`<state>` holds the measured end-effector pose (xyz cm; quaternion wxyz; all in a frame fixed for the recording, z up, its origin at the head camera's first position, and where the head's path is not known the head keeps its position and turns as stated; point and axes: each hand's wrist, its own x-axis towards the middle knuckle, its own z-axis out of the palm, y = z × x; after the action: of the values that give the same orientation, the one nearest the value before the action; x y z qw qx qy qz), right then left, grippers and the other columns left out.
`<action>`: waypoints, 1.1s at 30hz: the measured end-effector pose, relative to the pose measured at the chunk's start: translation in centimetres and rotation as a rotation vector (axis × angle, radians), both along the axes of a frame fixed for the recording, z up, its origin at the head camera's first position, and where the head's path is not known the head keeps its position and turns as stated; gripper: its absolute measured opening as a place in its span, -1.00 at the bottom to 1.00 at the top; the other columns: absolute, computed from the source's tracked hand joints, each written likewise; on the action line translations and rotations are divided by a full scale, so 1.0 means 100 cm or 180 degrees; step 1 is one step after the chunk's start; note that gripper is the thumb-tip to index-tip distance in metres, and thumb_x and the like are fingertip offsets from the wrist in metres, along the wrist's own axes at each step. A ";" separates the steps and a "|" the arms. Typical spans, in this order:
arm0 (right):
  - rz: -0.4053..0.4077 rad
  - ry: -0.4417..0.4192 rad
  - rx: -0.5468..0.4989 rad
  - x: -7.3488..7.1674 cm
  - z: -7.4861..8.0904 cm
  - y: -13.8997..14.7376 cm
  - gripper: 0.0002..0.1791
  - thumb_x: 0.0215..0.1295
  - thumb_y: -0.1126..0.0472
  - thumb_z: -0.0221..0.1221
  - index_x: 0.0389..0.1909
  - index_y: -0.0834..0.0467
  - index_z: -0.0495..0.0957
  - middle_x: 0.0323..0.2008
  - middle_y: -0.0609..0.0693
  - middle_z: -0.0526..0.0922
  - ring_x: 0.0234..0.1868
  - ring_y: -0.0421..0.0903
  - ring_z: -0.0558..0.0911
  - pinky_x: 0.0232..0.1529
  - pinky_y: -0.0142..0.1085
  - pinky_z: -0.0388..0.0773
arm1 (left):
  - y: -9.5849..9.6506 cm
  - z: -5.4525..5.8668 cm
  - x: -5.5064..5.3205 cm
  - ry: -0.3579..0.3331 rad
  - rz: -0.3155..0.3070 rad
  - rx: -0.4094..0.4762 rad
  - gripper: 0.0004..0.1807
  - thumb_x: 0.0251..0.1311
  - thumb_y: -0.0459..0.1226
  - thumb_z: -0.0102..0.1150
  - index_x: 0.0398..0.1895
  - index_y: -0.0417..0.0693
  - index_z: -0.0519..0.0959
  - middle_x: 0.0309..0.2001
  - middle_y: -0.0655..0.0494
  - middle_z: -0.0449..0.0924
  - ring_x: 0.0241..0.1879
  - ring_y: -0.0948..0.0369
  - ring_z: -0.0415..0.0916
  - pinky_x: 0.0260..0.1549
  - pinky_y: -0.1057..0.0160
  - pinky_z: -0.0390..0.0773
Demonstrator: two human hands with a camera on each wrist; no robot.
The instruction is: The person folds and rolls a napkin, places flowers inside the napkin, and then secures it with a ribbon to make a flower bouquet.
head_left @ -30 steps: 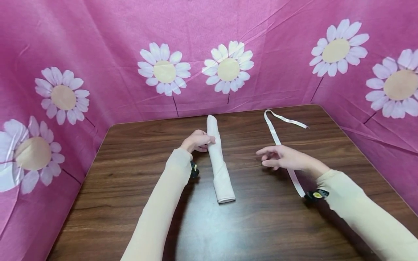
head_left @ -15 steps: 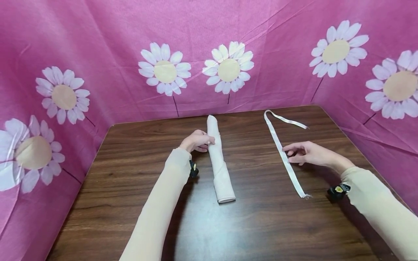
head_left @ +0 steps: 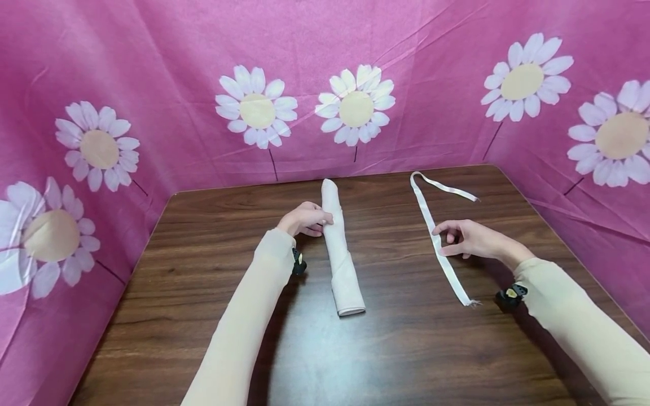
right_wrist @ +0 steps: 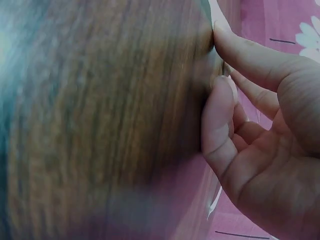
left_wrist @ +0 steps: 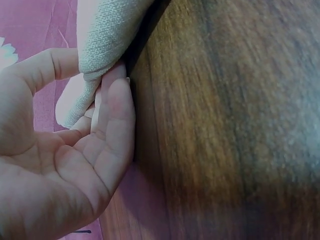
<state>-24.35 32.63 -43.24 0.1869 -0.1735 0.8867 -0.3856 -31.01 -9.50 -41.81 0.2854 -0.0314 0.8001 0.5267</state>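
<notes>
Lying toward the right edge of the tabletop (head_left: pixel 203 254), the white ribbon (head_left: pixel 424 208) is touching the fingers of the right hand (head_left: pixel 469 238), just off to their left. Its long leg slants from the far edge toward the near one, with the short end doubled back near the far right corner. Right hand's the closer one, low, fingers bent; can't tell if they're really pinching. Left hand (head_left: pixel 308 219) pinches the rolled-up cloth (head_left: pixel 341 256) from its left side.

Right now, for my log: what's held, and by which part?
Left hand pinches rolled cloth by its far half; right hand touches ribbon, hold unclear.
</notes>
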 end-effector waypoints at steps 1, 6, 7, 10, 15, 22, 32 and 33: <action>-0.0008 0.0008 0.0025 0.000 0.001 -0.001 -0.47 0.18 0.23 0.46 0.13 0.27 0.51 -0.33 0.07 0.38 -0.51 -0.19 0.41 -0.57 -0.26 0.53 | -0.001 0.000 -0.001 -0.0002 0.0003 0.0021 -0.84 0.15 -0.28 0.32 -0.27 -0.14 0.56 -0.30 0.08 0.52 -0.40 0.21 0.56 -0.32 0.27 0.67; -0.0051 0.0041 0.0178 -0.003 0.003 -0.010 -0.50 0.20 0.18 0.46 0.06 0.26 0.49 -0.37 0.02 0.38 -0.54 -0.20 0.41 -0.60 -0.28 0.51 | -0.004 -0.001 -0.003 -0.0049 0.0046 0.0167 -0.76 0.19 -0.31 0.39 -0.17 -0.18 0.55 -0.29 0.07 0.57 -0.41 0.22 0.56 -0.30 0.27 0.67; -0.0062 0.0025 0.0216 -0.003 0.004 -0.012 -0.50 0.20 0.16 0.46 0.04 0.26 0.48 -0.38 0.01 0.38 -0.54 -0.19 0.41 -0.61 -0.27 0.52 | -0.004 -0.002 -0.003 -0.0072 0.0057 0.0196 -0.73 0.20 -0.31 0.41 -0.13 -0.19 0.54 -0.29 0.06 0.58 -0.40 0.22 0.56 -0.29 0.27 0.67; -0.0105 -0.0017 0.0386 -0.003 0.006 -0.020 -0.53 0.18 0.08 0.47 -0.07 0.24 0.50 -0.43 -0.01 0.40 -0.55 -0.18 0.44 -0.62 -0.26 0.54 | -0.006 -0.004 -0.001 -0.0132 0.0109 0.0260 -0.62 0.19 -0.31 0.45 -0.03 -0.21 0.49 -0.26 0.04 0.60 -0.39 0.21 0.57 -0.26 0.26 0.67; -0.0171 -0.0139 0.0568 -0.003 0.009 -0.031 -0.61 0.20 0.01 0.45 -0.27 0.19 0.51 -0.47 -0.03 0.40 -0.56 -0.16 0.41 -0.59 -0.23 0.54 | -0.007 -0.006 0.001 -0.0121 0.0136 0.0311 -0.54 0.19 -0.32 0.45 0.05 -0.24 0.44 -0.22 0.02 0.59 -0.37 0.20 0.58 -0.24 0.26 0.67; -0.0148 -0.0227 0.0581 -0.005 0.010 -0.047 -0.68 0.29 0.03 0.39 -0.39 0.16 0.52 -0.59 -0.11 0.33 -0.56 -0.19 0.37 -0.55 -0.25 0.54 | -0.005 -0.005 0.002 -0.0083 0.0127 0.0307 -0.56 0.18 -0.32 0.46 0.03 -0.23 0.45 -0.22 0.03 0.57 -0.36 0.19 0.57 -0.25 0.27 0.67; -0.0027 -0.0121 0.0562 -0.007 0.011 -0.067 -0.74 0.33 0.10 0.35 -0.43 0.15 0.54 -0.59 -0.11 0.35 -0.55 -0.16 0.43 -0.56 -0.22 0.58 | -0.004 -0.004 0.002 -0.0072 0.0119 0.0285 -0.56 0.18 -0.31 0.46 0.03 -0.22 0.46 -0.23 0.03 0.57 -0.37 0.20 0.57 -0.26 0.27 0.67; -0.0025 -0.0124 0.0565 -0.007 0.010 -0.069 -0.74 0.32 0.11 0.36 -0.43 0.15 0.54 -0.60 -0.11 0.35 -0.55 -0.16 0.43 -0.57 -0.22 0.58 | -0.003 -0.004 0.003 -0.0075 0.0119 0.0281 -0.56 0.18 -0.31 0.46 0.03 -0.22 0.46 -0.23 0.03 0.57 -0.37 0.20 0.57 -0.26 0.27 0.67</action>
<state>-25.09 25.78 -42.20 0.2173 -0.1453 0.9142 -0.3096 -30.75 -9.85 -42.16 0.2860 -0.0399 0.7719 0.5664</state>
